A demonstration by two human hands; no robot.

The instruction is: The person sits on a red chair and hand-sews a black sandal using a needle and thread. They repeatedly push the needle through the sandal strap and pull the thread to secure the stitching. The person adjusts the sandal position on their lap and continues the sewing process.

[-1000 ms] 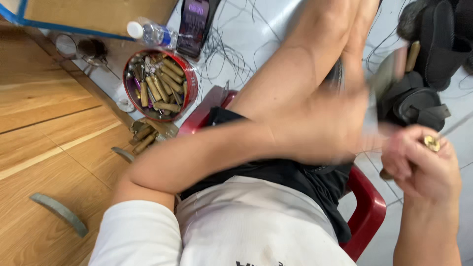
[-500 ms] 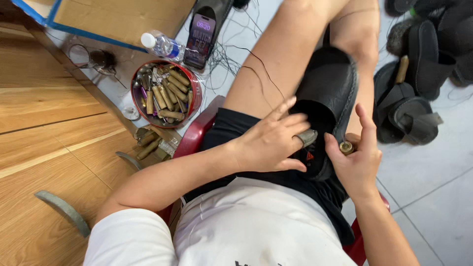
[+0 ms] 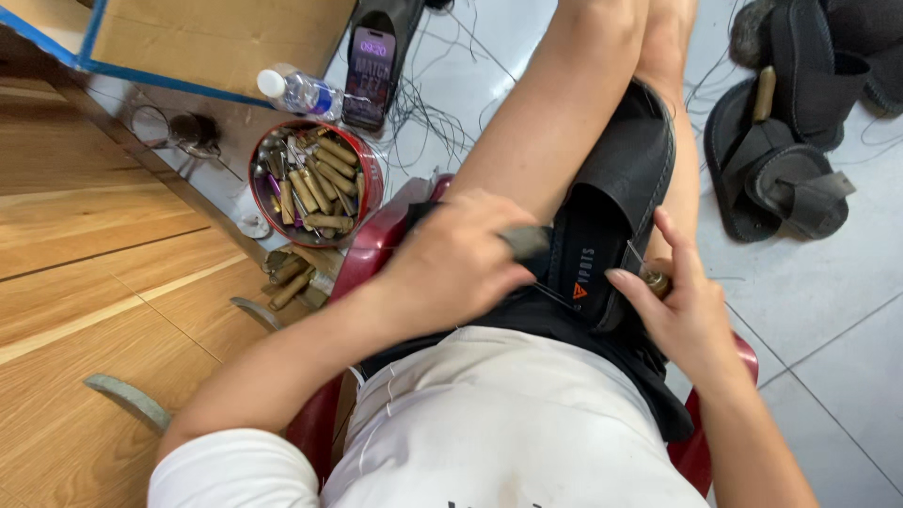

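Change since half a second ago: left hand (image 3: pixel 456 268) has shifted off the heel of the black slip-on shoe (image 3: pixel 611 202) toward the stool edge, and now pinches a thin needle-like tool (image 3: pixel 550 293) whose tip points at the insole near the heel. Fingers closed on it; grip reads as a pinch, though blurred. Right hand (image 3: pixel 679 306) has slid back along the outer sidewall, fingers spread and touching the rim, with a small brass-coloured handle (image 3: pixel 656 278) tucked between thumb and fingers, so closed on that. Shoe still lies along the lap, toe away, heel toward the body. Looks like stitching at the heel area is underway.

Room: red stool rim (image 3: pixel 372 249) just beside the left wrist; tool tin (image 3: pixel 315 179) well left. On the right, open tile floor; spare sandals (image 3: pixel 776 174) well apart.
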